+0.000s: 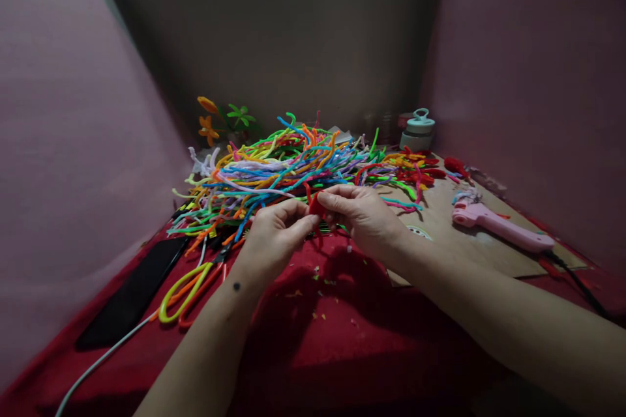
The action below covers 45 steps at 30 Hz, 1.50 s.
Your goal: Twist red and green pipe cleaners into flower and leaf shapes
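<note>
Between my two hands is a red pipe cleaner (pixel 317 207), bent into a small shape with one end sticking up. My left hand (pixel 278 231) pinches it from the left with thumb and forefinger. From the right, my right hand (pixel 359 215) grips its upper part, fingers closed. Both hands are raised above the red cloth, and the fingers hide part of the red piece. Just behind them lies a big heap of multicoloured pipe cleaners (pixel 274 169).
Scissors (pixel 188 290) with yellow and red handles and a black phone (pixel 132 293) lie left, near a white cable (pixel 105 355). At right a pink glue gun (pixel 503 227) rests on cardboard (pixel 454 257). A lidded jar (pixel 418 130) and pipe-cleaner flowers (pixel 208 130) stand behind.
</note>
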Each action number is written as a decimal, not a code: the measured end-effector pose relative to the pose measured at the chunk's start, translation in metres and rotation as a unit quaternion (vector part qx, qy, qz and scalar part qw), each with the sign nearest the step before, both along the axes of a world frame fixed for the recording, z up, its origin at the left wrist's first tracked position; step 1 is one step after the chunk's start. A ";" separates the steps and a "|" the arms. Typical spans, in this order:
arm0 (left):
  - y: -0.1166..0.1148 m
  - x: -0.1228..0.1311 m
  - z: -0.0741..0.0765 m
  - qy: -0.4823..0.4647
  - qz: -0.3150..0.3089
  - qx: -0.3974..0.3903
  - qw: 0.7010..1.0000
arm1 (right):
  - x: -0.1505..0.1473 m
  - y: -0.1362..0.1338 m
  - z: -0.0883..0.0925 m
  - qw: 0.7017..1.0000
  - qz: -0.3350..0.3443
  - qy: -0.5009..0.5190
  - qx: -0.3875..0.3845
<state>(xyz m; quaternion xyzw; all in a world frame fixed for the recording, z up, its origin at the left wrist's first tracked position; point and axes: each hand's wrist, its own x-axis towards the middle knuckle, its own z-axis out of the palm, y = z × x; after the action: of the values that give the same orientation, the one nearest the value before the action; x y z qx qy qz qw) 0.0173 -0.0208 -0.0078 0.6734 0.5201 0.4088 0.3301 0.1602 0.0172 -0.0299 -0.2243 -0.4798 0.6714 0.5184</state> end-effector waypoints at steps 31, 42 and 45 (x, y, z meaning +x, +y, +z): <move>0.005 -0.019 0.011 -0.183 -0.027 -0.046 0.982 | -0.005 -0.014 0.008 0.992 0.079 -0.096 -0.013; 0.004 -0.021 0.026 0.023 -0.030 -0.028 0.999 | -0.001 -0.004 0.011 0.991 0.094 -0.090 -0.040; 0.007 -0.021 0.030 0.129 -0.026 0.064 0.989 | 0.000 -0.004 0.018 0.986 0.105 -0.124 -0.019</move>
<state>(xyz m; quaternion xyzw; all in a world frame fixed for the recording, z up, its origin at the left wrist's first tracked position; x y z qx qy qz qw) -0.0036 -0.0142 0.0226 0.7534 0.5138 0.3420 0.2269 0.1598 0.0132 -0.0123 -0.2639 -0.5488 0.6979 0.3769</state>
